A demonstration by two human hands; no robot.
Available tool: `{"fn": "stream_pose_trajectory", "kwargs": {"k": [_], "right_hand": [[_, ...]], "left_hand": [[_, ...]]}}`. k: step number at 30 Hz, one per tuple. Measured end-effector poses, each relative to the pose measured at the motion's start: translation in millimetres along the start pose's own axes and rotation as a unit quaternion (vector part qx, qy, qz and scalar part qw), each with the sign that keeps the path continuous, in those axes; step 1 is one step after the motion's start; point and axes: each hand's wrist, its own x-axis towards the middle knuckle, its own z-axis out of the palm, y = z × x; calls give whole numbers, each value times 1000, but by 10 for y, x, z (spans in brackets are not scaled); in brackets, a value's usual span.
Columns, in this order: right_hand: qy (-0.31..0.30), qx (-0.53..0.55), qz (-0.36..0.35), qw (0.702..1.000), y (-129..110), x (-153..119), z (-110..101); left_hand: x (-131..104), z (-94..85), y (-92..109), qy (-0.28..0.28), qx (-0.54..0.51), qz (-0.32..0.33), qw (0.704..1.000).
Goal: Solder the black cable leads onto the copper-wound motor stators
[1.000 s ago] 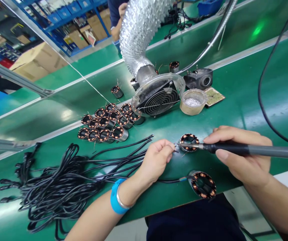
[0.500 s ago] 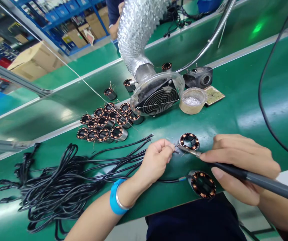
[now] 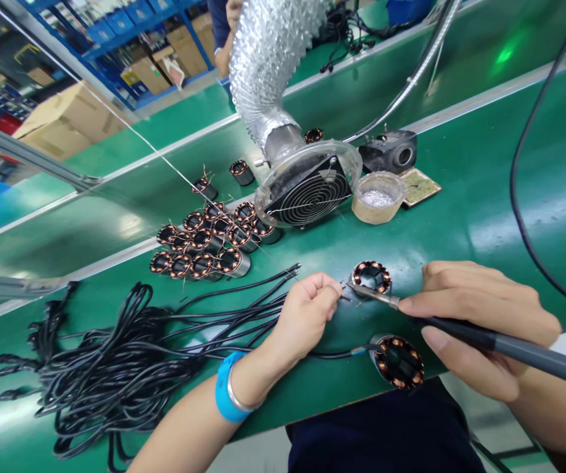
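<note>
My left hand (image 3: 311, 312) pinches the end of a thin dark cable just left of a copper-wound stator (image 3: 371, 277). A soldering iron (image 3: 484, 338) lies in the closed fingers of my right hand (image 3: 480, 322); its metal tip reaches the wire ends near my left fingertips, at the stator's left edge. Whether tip and wire touch is too small to tell. Nearer the table's front edge sits a second stator (image 3: 400, 362), with a black cable running to it from the left. A big bundle of black cables (image 3: 115, 368) spreads left of my left wrist.
Several stators (image 3: 204, 243) stand grouped behind the cables. A fume extractor fan (image 3: 312, 194) on a silver duct (image 3: 263, 72) hangs over the table (image 3: 490, 217). Behind the right hand are a round pot (image 3: 379, 197), a sponge tray (image 3: 419, 186) and a dark holder (image 3: 391, 152). A person stands beyond.
My right hand and the soldering iron's handle have shifted slightly right. Beyond the table's rear rail, the stators have moved a little to the left. My left hand is nearly still.
</note>
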Motion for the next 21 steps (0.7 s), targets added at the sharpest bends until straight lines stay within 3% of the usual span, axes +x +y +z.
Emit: {"fn": "stream_pose_trajectory", "kwargs": {"k": [12,18,21], "right_hand": [[9,-8,8,1000,24,-14,-29],[120,-57,6,991,174,-81,87],[80,-83,36,993,237,-68,162]], "left_hand": [[-1,5,2,-1,1,6,1000],[-30,3,-16,3,52,43,998],[-48,-18,-49,-7,83,73,994]]}}
